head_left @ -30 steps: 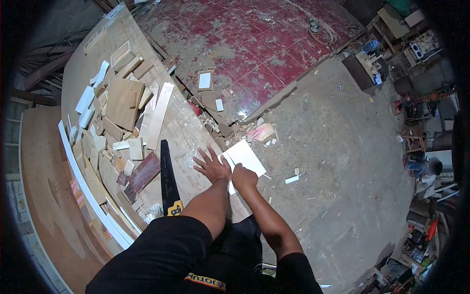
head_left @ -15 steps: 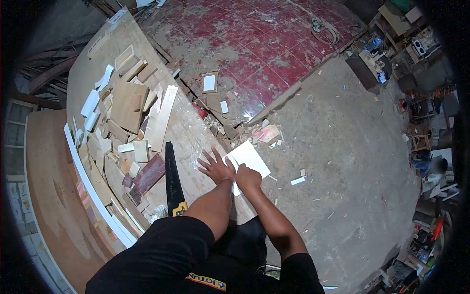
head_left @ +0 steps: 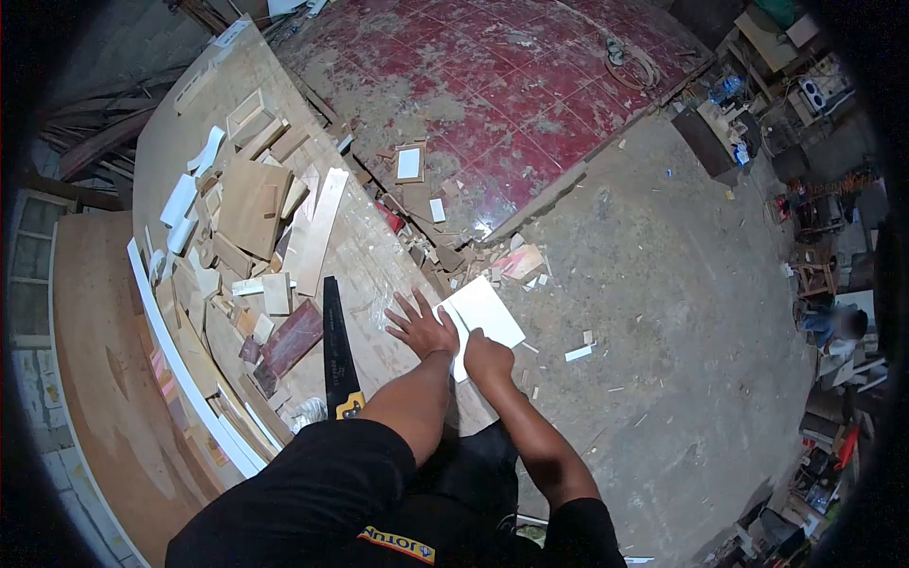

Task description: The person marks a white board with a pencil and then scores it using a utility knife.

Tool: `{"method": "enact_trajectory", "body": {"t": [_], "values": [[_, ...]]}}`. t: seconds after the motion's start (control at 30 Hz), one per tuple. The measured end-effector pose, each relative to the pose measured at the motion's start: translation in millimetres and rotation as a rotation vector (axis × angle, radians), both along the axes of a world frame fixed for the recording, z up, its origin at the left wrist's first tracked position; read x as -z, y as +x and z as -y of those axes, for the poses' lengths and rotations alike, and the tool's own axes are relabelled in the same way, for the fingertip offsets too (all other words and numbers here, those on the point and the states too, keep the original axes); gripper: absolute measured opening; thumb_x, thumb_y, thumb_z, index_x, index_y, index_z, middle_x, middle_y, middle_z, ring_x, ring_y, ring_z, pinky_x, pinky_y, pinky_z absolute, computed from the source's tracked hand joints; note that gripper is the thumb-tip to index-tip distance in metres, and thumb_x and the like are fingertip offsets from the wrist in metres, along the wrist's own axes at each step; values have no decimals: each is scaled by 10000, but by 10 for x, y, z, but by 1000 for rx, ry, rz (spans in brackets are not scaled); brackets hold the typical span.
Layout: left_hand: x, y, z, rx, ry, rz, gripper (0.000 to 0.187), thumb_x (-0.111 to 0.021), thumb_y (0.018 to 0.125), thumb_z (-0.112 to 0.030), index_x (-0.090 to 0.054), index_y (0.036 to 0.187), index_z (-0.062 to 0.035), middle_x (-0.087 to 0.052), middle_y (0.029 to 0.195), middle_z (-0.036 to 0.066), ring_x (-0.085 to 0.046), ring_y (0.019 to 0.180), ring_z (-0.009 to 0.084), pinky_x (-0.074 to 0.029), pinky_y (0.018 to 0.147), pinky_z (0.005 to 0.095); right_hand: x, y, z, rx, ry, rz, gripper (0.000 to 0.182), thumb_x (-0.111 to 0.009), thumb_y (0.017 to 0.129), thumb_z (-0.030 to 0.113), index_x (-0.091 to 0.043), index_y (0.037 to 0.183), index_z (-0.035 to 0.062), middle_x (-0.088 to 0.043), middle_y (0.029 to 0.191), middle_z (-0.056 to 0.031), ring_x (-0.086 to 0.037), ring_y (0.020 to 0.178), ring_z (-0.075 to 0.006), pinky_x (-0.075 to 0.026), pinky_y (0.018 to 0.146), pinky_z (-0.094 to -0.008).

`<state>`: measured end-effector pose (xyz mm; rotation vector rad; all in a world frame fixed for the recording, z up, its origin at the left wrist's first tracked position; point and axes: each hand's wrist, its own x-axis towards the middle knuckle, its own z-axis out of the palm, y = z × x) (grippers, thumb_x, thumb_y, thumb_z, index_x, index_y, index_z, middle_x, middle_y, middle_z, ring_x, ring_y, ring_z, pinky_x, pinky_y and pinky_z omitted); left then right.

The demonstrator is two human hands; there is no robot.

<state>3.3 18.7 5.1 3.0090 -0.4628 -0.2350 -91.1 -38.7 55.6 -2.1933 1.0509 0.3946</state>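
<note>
On the wooden bench near its right edge lies a white board, part of it sticking out past the edge. My left hand is spread flat, its fingers apart, on the bench and the board's left side. Just right of it, my right hand is closed over the board; what it holds, if anything, is hidden. A handsaw with a black blade and yellow handle rests on the bench left of my left arm.
Wood offcuts and white pieces are piled on the bench at the left. Scraps lie on the concrete floor. Another person is at the far right, among tools and clutter.
My right hand has moved slightly right and down along the board. My left hand stays spread in about the same place, and the view has shifted slightly.
</note>
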Motion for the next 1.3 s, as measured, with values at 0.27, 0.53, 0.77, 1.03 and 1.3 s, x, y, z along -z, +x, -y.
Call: {"method": "enact_trajectory", "body": {"t": [0.27, 0.53, 0.77, 1.03, 1.3], "values": [[19, 16, -12, -9, 9, -20, 730, -413, 912, -390, -144, 1544, -146, -5, 1598, 204, 33, 1419, 535, 34, 1113, 665, -12, 103, 7, -4, 43, -156, 240, -465, 915, 165, -612, 997, -6, -694, 896, -249, -706, 821, -381, -557, 701, -484], [62, 2, -19, 2, -46, 52, 724, -436, 902, -385, -177, 1541, -166, -88, 1584, 224, -17, 1409, 554, 15, 1106, 675, -359, -174, -14, -14, 9, -131, 233, -483, 892, 153, -633, 967, -10, -704, 872, -225, -714, 795, -358, -563, 682, -462], [35, -4, -26, -2, -15, 37, 710, -413, 911, -411, -202, 1535, -148, -66, 1592, 209, 7, 1419, 535, 16, 1114, 666, -170, 184, 13, 14, 30, -118, 222, -513, 879, 160, -658, 967, 16, -711, 872, -198, -715, 789, -346, -560, 645, -432], [25, -9, -3, -2, 13, 43, 684, -402, 930, -402, -208, 1532, -144, -56, 1595, 192, -8, 1420, 531, -23, 1110, 675, -536, -154, 12, -18, 32, -240, 253, -493, 891, 159, -663, 1002, 8, -715, 926, -199, -720, 826, -323, -568, 678, -417], [31, 9, 23, -15, 37, -23, 722, -417, 917, -404, -148, 1545, -170, -41, 1594, 198, -1, 1423, 528, -1, 1119, 663, -261, 244, 78, 38, 95, -160, 275, -483, 898, 172, -652, 1030, -1, -709, 945, -209, -712, 863, -343, -567, 717, -426]]}}
